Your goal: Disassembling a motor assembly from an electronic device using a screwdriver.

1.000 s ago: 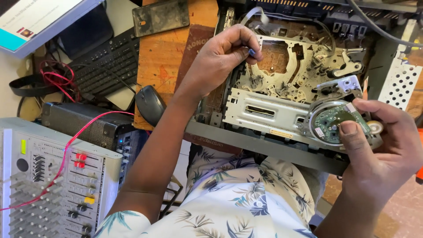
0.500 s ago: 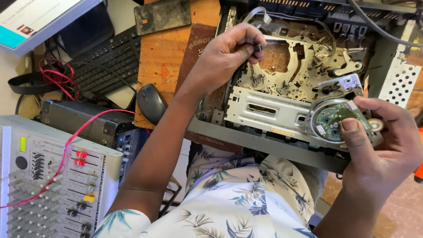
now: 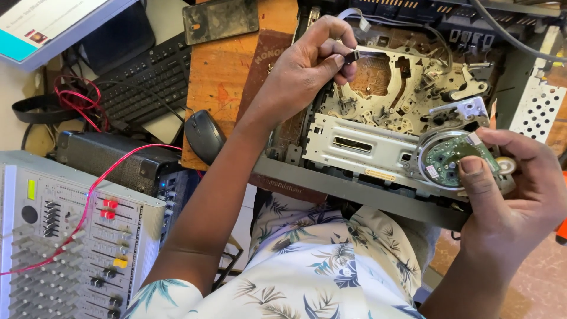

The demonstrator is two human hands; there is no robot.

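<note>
Left hand: your left hand (image 3: 307, 65) is raised over the open deck, thumb and fingers pinched on a small dark part (image 3: 351, 57)
Right hand: your right hand (image 3: 514, 189) grips the round drum assembly (image 3: 452, 159) at the deck's front right corner, thumb pressed flat on its green circuit board
Small dark part: held clear of the mechanism, just above the rectangular opening in the metal plate
Open deck: the grey chassis (image 3: 354, 189) lies across your lap like an open tray, its lid off
Inside the deck: a silvery mechanism plate (image 3: 407, 94) with levers and gears, a brown board showing through its opening, a white plastic piece (image 3: 469, 108) near the drum, and a grey ribbon cable (image 3: 354, 15) at the back
Wooden board: the board (image 3: 221, 71) lies left of the deck, touching it
On the desk: a dark mouse (image 3: 204, 136) at the board's lower edge, a black keyboard (image 3: 144, 77) further left
Lower left: a grey mixer (image 3: 65, 236) with a red wire (image 3: 100, 177) running across it
</note>
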